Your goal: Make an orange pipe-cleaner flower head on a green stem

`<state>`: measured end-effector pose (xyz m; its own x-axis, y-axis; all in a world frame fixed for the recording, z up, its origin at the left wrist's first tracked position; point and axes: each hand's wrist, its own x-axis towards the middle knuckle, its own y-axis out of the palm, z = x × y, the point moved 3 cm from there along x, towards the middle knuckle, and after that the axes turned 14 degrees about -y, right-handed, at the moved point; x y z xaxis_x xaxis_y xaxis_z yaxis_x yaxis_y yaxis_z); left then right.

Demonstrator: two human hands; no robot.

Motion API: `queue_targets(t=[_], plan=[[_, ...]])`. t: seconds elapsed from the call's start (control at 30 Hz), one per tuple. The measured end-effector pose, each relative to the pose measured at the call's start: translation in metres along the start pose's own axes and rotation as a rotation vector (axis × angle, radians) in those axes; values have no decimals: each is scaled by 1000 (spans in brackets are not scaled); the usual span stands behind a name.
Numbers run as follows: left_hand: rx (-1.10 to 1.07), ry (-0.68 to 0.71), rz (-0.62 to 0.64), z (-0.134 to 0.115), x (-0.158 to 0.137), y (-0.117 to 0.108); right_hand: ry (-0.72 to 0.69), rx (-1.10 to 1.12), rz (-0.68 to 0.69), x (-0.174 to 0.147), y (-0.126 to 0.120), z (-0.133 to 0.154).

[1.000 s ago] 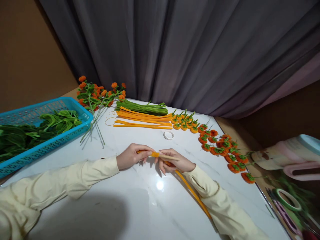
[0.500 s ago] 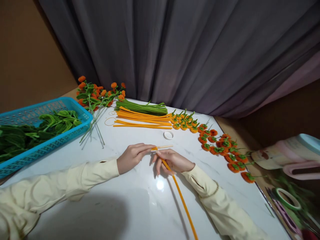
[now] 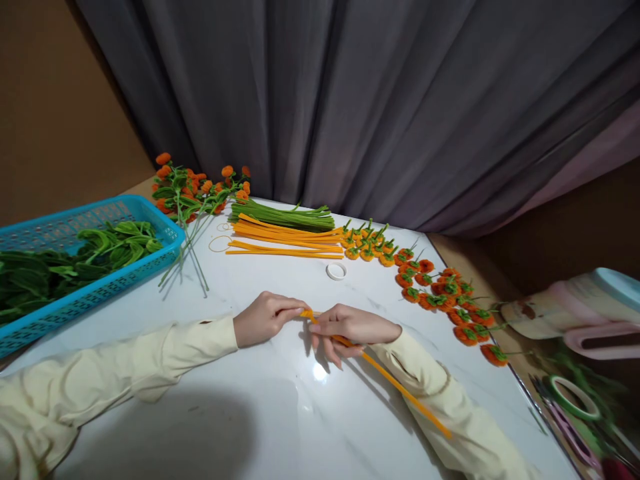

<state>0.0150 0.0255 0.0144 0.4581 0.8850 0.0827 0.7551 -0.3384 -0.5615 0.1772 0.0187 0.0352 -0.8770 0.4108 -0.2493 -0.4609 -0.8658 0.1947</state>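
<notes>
Over the middle of the white table, my left hand (image 3: 270, 318) pinches a thin wooden stick at its left end, where orange pipe cleaner is coiled round it. My right hand (image 3: 350, 327) is closed on the long orange pipe cleaner (image 3: 407, 393), close to the coil. Its free length slants down to the right, across my right sleeve. Most of the stick is hidden behind my right hand. Beyond the hands lies a white ring (image 3: 337, 271). Farther back are orange pipe cleaners (image 3: 285, 233) in a row and a bundle of green pipe cleaners (image 3: 283, 215).
At left stands a blue basket (image 3: 173, 243) with green leaves (image 3: 125, 243). Orange flowers on stems (image 3: 200, 187) lie behind it. Several orange flower heads (image 3: 447, 287) spread along the right. Near the right edge are a tumbler (image 3: 565, 307), green tape (image 3: 575, 398) and pink-handled scissors (image 3: 575, 433).
My right hand has shifted slightly right and turned over the stick, covering it. The pipe cleaner's free end has swung up and to the right. My left hand has barely moved.
</notes>
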Motion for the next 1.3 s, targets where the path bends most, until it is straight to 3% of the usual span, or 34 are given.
queue_targets(t=[0.23,0.4,0.57,0.83,1.2,1.3], plan=[[-53,43,228,0,-1,3,11,-111,9,-10,-9,5],[-228,-108,370,4,1,1,-37,-107,6,-8,-16,-4],[-562,-347,489,8,1,4,-128,-47,-76,-4,-18,-16],[-699,-368,261,8,7,1,-234,114,-172,5,-19,-22],[-388,-257,-3,12,1,1,-242,123,-214,8,-15,-20],[-246,-148,-87,6,-2,-2,-231,121,-195,9,-13,-20]])
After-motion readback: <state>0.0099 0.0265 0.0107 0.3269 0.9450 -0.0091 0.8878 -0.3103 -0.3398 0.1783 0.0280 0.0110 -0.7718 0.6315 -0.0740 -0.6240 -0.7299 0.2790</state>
